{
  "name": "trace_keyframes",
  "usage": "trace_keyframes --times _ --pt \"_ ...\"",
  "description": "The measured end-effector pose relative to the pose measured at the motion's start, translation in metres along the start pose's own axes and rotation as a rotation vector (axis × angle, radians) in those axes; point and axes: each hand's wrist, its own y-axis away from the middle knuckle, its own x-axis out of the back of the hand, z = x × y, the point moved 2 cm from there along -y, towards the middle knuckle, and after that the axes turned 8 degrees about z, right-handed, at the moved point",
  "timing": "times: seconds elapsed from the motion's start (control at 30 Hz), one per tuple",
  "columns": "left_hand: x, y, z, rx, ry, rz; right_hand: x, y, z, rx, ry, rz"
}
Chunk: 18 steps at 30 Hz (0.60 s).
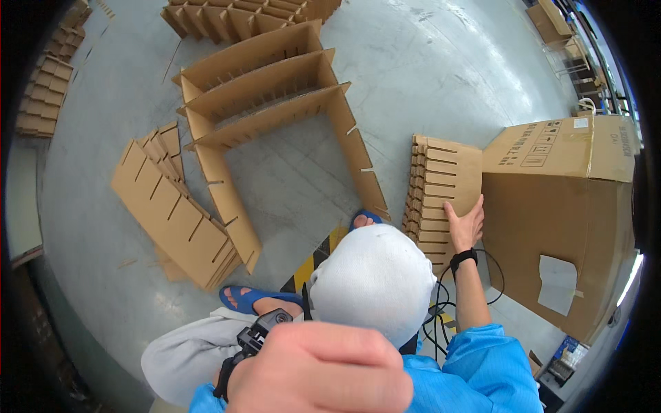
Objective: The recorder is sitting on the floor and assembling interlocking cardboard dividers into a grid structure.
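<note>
Closest to the lens, the left hand (pixel 320 368) is a curled fist raised near the camera; whether it grips anything cannot be told. Right hand (pixel 466 224), fingers spread flat, arm stretched forward, rests on the stack of slotted cardboard dividers (pixel 441 189) beside the large carton (pixel 558 206) on the floor (pixel 427 76).

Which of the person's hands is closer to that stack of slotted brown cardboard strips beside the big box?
Right. The right hand rests on the stack of slotted brown cardboard strips; the left hand is raised close to the camera.
</note>
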Motion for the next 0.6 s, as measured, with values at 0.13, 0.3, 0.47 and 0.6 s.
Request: trace_keyframes --times 0.13,0.3,0.47,0.6 --pt "0.003 0.010 0.010 -0.123 -0.039 -0.093 0.012 -0.002 -0.013 -0.032 0.067 0.043" --pt "0.014 0.021 0.007 -0.060 0.010 0.077 0.018 -0.021 -0.015 0.095 0.126 -0.165" --pt "0.032 0.025 -0.008 0.166 -0.171 0.109 -0.004 -0.042 0.032 0.228 0.021 0.047" --pt "0.046 0.028 -0.045 0.367 -0.319 0.121 0.003 -0.016 0.009 0.066 0.098 -0.034"
